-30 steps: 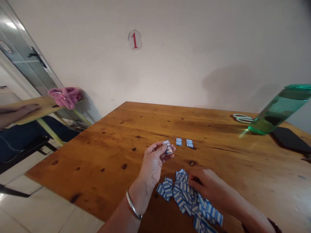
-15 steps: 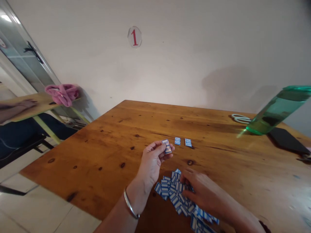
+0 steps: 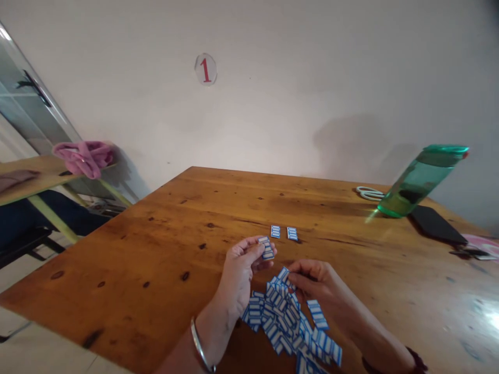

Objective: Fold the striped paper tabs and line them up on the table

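Note:
My left hand [image 3: 240, 270] is closed, thumb on top, around a few small blue-and-white cards [image 3: 266, 248]. A heap of similar cards [image 3: 278, 311] lies on the wooden table [image 3: 156, 249] just in front of me. Over the upper end of that heap, my right hand [image 3: 317, 283] pinches a blue-and-white card [image 3: 283, 274] between thumb and fingers. Beyond my left hand, two small sets of cards, a left set [image 3: 275, 231] and a right set [image 3: 292, 234], lie side by side. Any print on the cards is too small to read.
A green bottle [image 3: 417, 182] leans at the right beside a white cable [image 3: 368, 193] and a dark flat object [image 3: 436, 224]. At the far left, a pink cloth [image 3: 83, 157] and another person's arm [image 3: 15, 179] rest on a second table [image 3: 47, 165].
My right hand has drawn back slightly from the heap and now pinches a card at its upper end. The view has shifted to the right; my left hand keeps its cards.

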`<state>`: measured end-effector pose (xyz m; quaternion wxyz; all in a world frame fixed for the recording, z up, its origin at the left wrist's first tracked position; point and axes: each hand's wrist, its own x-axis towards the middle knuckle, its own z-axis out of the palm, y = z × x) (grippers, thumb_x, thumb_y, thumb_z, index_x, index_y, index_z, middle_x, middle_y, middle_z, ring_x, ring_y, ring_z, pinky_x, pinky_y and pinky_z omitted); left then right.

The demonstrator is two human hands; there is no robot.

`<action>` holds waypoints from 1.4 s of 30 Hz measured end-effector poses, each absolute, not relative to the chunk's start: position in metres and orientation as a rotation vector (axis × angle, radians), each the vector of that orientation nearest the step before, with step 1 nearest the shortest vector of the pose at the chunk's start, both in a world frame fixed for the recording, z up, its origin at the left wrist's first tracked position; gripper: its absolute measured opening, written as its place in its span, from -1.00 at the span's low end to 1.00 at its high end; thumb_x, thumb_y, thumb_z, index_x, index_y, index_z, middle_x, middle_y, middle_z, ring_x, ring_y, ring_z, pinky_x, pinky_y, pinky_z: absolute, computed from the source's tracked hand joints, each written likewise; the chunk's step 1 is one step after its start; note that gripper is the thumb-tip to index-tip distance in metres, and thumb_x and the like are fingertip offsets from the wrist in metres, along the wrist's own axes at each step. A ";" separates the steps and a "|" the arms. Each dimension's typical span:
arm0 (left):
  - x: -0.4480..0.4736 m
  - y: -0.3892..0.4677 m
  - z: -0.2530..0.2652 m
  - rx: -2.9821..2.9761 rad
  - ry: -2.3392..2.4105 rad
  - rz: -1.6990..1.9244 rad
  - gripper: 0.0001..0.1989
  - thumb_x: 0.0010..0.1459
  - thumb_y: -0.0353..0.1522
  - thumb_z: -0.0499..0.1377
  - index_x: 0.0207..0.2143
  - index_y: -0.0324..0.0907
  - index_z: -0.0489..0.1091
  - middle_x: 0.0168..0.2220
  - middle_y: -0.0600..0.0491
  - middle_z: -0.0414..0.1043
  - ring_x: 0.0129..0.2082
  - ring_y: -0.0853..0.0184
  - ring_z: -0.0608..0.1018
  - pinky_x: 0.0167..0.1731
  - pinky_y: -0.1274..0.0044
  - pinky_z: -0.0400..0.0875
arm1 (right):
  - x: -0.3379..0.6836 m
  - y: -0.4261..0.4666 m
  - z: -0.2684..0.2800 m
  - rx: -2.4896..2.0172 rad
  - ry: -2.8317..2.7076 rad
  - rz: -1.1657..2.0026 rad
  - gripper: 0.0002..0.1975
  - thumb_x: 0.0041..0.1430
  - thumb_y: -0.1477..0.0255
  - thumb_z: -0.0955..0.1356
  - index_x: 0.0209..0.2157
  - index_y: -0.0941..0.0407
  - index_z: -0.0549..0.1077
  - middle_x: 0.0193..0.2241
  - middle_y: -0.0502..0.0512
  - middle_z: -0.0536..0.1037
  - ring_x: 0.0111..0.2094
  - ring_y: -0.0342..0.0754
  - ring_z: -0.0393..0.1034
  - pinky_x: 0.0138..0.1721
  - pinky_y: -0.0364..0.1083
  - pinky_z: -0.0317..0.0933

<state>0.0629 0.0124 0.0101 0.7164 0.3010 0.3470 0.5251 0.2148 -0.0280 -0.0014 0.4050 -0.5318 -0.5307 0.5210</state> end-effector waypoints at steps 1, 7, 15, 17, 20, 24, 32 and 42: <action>0.065 0.011 0.009 0.682 0.777 1.153 -0.81 -0.14 -0.43 0.28 -0.38 -0.30 0.44 -0.46 -0.06 0.53 -0.44 0.33 0.54 -0.45 0.56 0.41 | 0.214 -0.028 -0.001 -1.329 -1.247 1.335 -0.78 -0.06 0.27 0.36 -0.54 0.16 0.37 -0.67 -0.08 0.38 -0.68 -0.23 0.21 -0.63 -0.22 0.02; 0.075 0.005 0.007 0.790 0.839 1.096 -0.88 -0.12 -0.42 0.25 -0.46 -0.30 0.49 -0.48 -0.04 0.53 -0.50 0.38 0.51 -0.44 0.58 0.38 | 0.211 -0.034 0.001 -1.224 -1.005 1.297 -0.76 -0.08 0.27 0.41 -0.55 0.14 0.35 -0.62 -0.05 0.42 -0.56 -0.17 0.30 -0.52 -0.19 0.14; 0.083 0.000 0.007 0.837 0.841 1.096 -0.90 -0.17 -0.40 0.28 -0.53 -0.26 0.51 -0.55 0.02 0.50 -0.55 0.40 0.47 -0.45 0.58 0.34 | 0.206 -0.037 0.004 -1.173 -0.890 1.333 -0.77 -0.08 0.29 0.42 -0.53 0.14 0.37 -0.57 -0.01 0.45 -0.50 -0.15 0.32 -0.47 -0.18 0.15; 0.084 -0.001 0.005 0.857 0.830 1.105 -0.91 -0.16 -0.39 0.27 -0.53 -0.26 0.51 -0.55 0.02 0.50 -0.55 0.39 0.47 -0.44 0.58 0.34 | 0.202 -0.036 0.005 -1.197 -0.894 1.311 -0.75 -0.11 0.28 0.42 -0.56 0.14 0.35 -0.60 -0.03 0.42 -0.54 -0.17 0.29 -0.52 -0.20 0.12; 0.085 -0.002 0.003 0.886 0.815 1.105 -0.91 -0.14 -0.40 0.26 -0.52 -0.26 0.51 -0.54 0.01 0.50 -0.53 0.36 0.49 -0.40 0.55 0.36 | 0.199 -0.035 0.005 -1.255 -0.920 1.232 -0.71 -0.16 0.24 0.43 -0.60 0.14 0.32 -0.65 -0.04 0.38 -0.57 -0.18 0.25 -0.58 -0.22 0.07; 0.087 -0.004 0.003 0.852 0.800 1.088 -0.89 -0.14 -0.41 0.26 -0.48 -0.26 0.52 -0.54 0.01 0.50 -0.54 0.35 0.49 -0.40 0.53 0.38 | 0.198 -0.033 0.003 -1.344 -0.994 1.109 -0.70 -0.16 0.22 0.41 -0.62 0.14 0.31 -0.67 -0.05 0.35 -0.60 -0.19 0.20 -0.61 -0.21 0.05; 0.086 -0.003 0.000 0.830 0.749 1.028 -0.87 -0.16 -0.40 0.28 -0.48 -0.27 0.52 -0.51 -0.01 0.51 -0.50 0.34 0.51 -0.34 0.51 0.38 | 0.200 -0.034 0.005 -1.436 -1.128 0.919 -0.73 -0.11 0.24 0.34 -0.66 0.13 0.28 -0.70 -0.07 0.29 -0.63 -0.20 0.12 -0.66 -0.21 -0.01; 0.087 -0.004 0.000 0.851 0.708 1.034 -0.89 -0.12 -0.42 0.24 -0.46 -0.25 0.53 -0.48 0.00 0.52 -0.44 0.35 0.51 -0.31 0.55 0.34 | 0.199 -0.033 0.004 -1.485 -1.154 0.818 -0.77 -0.09 0.29 0.30 -0.66 0.12 0.26 -0.73 -0.08 0.26 -0.66 -0.20 0.10 -0.67 -0.21 0.00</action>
